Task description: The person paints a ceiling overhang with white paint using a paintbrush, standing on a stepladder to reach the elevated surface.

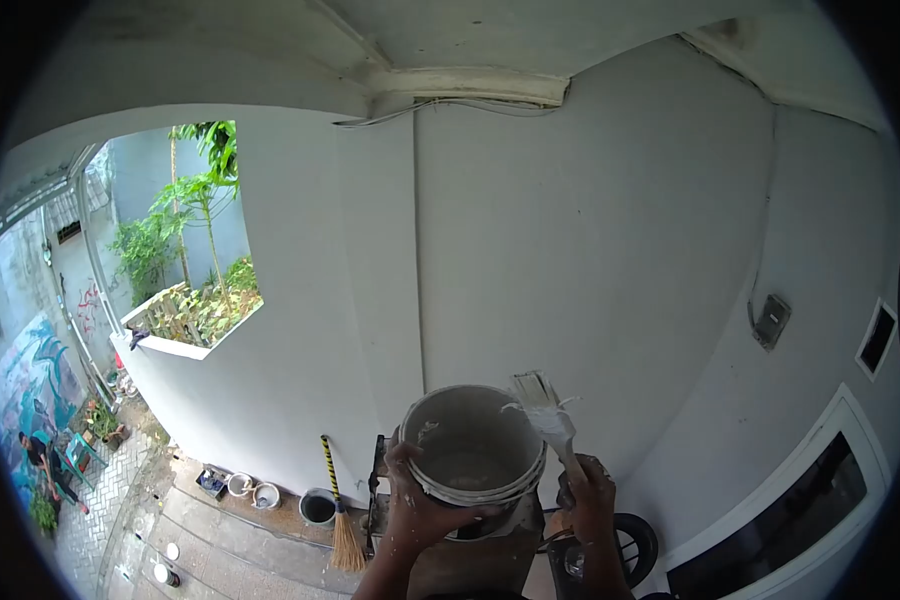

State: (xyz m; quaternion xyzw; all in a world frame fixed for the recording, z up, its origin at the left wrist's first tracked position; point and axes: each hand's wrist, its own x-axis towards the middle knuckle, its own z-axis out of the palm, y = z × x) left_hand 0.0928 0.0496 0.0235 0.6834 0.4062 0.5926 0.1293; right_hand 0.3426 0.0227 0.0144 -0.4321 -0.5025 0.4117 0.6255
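Note:
A paint bucket [470,440], pale and smeared inside, is tilted toward me in the lower middle of the head view. My left hand [425,500] grips its left side and rim, fingers wrapped round it; paint specks dot the skin. At the bucket's right, my right hand [588,492] is closed round the handle of a paintbrush [545,405]. The brush points upward, its bristles and ferrule coated with whitish paint, just beyond the bucket's rim. Part of the bucket's lower side is hidden by my left hand.
A white wall [590,230] rises ahead. Below stand a broom [343,535], a dark bucket [318,507] and small paint pails [265,495]. A wheel [638,550] lies lower right, near a framed dark window [800,520]. A person [45,465] sits far left.

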